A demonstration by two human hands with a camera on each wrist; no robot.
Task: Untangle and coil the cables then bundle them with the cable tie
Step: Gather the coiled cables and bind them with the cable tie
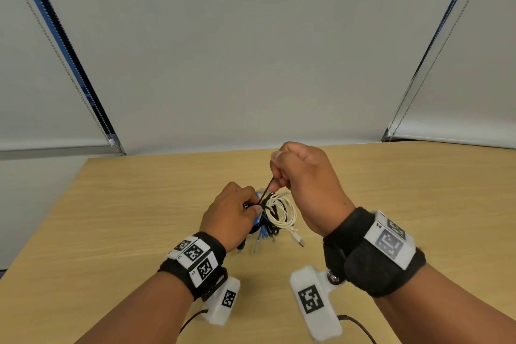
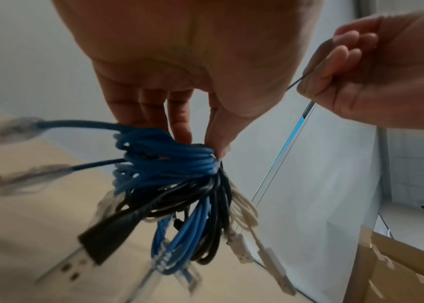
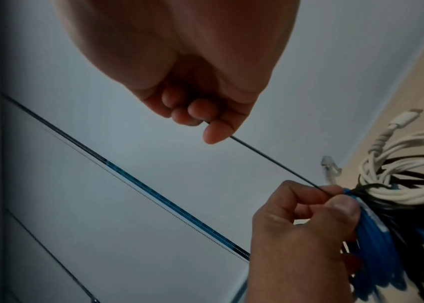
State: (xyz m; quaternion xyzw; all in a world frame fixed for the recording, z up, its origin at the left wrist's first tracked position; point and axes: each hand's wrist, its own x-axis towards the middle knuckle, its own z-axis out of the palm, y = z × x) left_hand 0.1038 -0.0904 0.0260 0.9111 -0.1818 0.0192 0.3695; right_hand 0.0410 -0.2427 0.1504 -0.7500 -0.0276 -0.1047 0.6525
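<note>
A bundle of coiled blue, black and white cables (image 1: 276, 213) hangs just above the wooden table (image 1: 125, 218). My left hand (image 1: 252, 205) pinches the bundle (image 2: 169, 164) at its top, where a thin black cable tie (image 1: 266, 190) loops round it. My right hand (image 1: 275, 179), up and to the right, has its fingers curled round the tie's tail (image 3: 270, 162), which runs taut and straight from the right fingertips (image 3: 213, 133) down to the left hand (image 3: 309, 205). Plugs dangle below the bundle (image 3: 400, 205). The tie's head is hidden by my left fingers.
Grey roller blinds with bead chains (image 1: 435, 58) hang behind the table. An open cardboard box (image 2: 400, 266) shows low in the left wrist view. The wooden tabletop spreads out on both sides of my hands.
</note>
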